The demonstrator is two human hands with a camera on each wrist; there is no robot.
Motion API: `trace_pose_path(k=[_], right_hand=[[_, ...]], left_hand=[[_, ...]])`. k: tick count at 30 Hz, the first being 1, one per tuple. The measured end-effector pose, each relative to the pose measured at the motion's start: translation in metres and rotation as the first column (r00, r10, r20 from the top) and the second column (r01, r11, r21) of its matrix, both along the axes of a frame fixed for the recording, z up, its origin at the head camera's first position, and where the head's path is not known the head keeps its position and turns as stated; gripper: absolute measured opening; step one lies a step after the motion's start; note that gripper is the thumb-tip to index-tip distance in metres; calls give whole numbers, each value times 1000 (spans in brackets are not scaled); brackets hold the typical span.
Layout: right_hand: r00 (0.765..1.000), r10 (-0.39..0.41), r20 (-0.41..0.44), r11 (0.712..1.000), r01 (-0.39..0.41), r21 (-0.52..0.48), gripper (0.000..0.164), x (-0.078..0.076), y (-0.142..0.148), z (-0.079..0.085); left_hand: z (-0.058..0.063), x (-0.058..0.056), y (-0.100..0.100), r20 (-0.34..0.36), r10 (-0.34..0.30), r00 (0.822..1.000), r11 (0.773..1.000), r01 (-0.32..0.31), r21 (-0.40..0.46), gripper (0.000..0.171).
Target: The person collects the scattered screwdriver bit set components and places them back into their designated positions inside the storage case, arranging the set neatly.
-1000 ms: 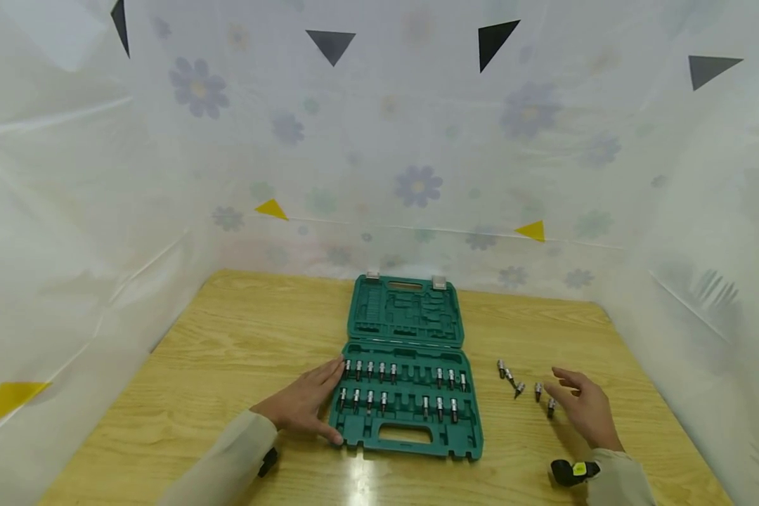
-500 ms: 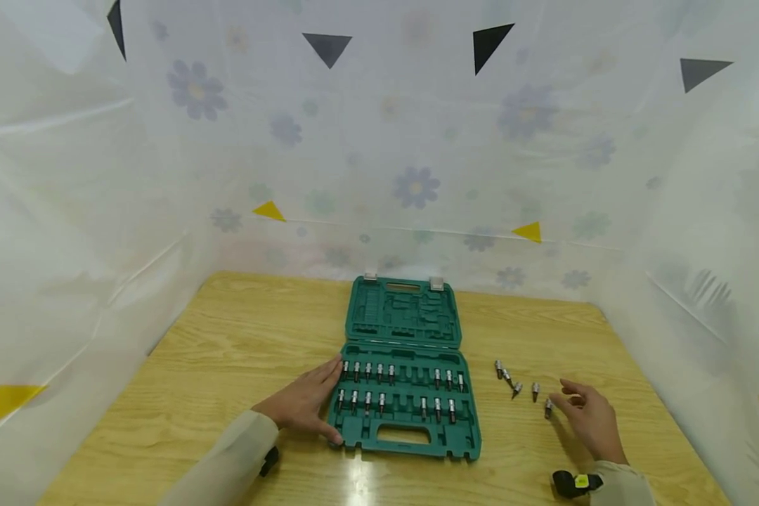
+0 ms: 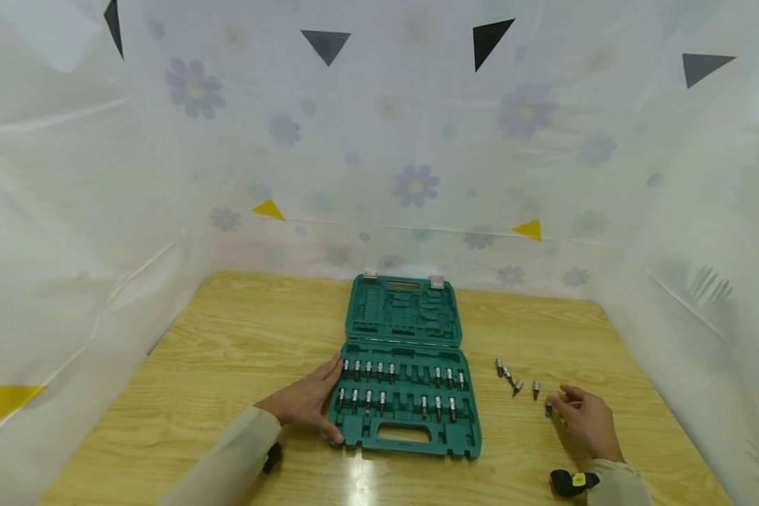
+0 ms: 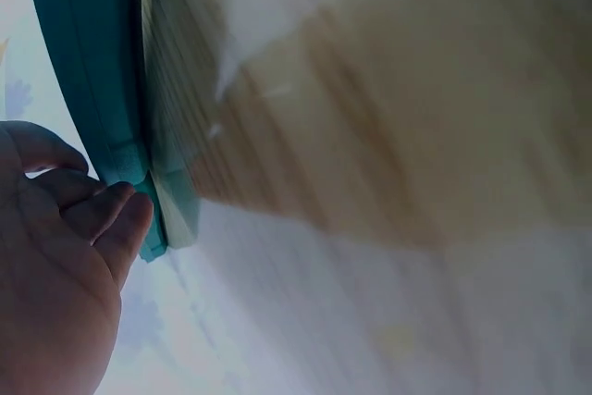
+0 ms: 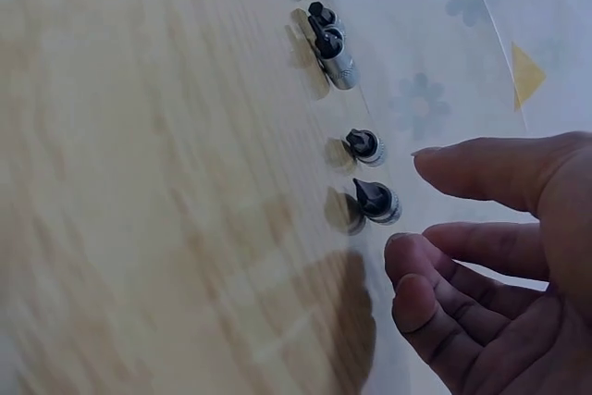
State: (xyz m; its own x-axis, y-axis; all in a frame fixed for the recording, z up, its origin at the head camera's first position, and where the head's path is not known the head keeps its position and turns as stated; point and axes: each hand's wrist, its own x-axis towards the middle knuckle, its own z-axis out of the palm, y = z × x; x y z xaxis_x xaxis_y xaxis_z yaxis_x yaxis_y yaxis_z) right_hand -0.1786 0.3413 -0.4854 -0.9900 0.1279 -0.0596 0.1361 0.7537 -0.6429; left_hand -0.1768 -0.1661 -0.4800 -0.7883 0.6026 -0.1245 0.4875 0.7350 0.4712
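A green tool case [image 3: 411, 413] lies unfolded on the table, with two rows of silver bit sockets in its near half. My left hand [image 3: 305, 402] rests against the case's left side, thumb by the near corner, fingers along the edge. To the right of the case, my right hand [image 3: 589, 422] is over the table beside the nearest loose bit socket [image 3: 549, 405]. In the right wrist view, thumb and fingers stand apart around the space near that pointed bit socket [image 5: 377, 203]; no grip on it shows. Another loose bit socket [image 3: 536, 388] lies just beyond.
Farther left, several loose bit sockets [image 3: 507, 375] lie close together near the case. The wooden table [image 3: 259, 316] is bordered by a pale patterned sheet [image 3: 354, 140] at the back and sides. Some slots in the case's right-middle part hold nothing.
My right hand has moved slightly down and toward me, its fingertips drawing closer to the nearest bit socket and partly covering it. The left hand and the case stay put.
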Motion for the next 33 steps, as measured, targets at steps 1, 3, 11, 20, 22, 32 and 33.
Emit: trace_pose_path(k=[1,3,11,20,22,32,33], right_hand=[[1000,-4,-1,1000,4,2,62,0,0,-1],[1000,-9,2,1000,9,5,61,-2,1,-3],[999,-15,38,999,14,38,64,-5,3,-5],[997,2,72,998,-7,60,64,-8,1,-1],[997,4,72,998,-9,65,63,-9,1,0],[996,-41,79,998,36,57,48,-11,-2,1],[996,-43,79,998,39,56,45,-10,-2,1]], left_hand=[[0,0,0,12,5,1000,1000,-5,11,130],[1,0,1,32,14,999,1000,-14,24,132],[2,-2,2,102,30,994,998,-36,60,134],[0,-4,2,115,52,992,997,-58,49,135],[-1,-4,2,114,53,992,997,-59,50,135],[-1,-4,2,115,37,993,997,-45,64,133],[-1,-3,2,116,35,993,997,-44,68,133]])
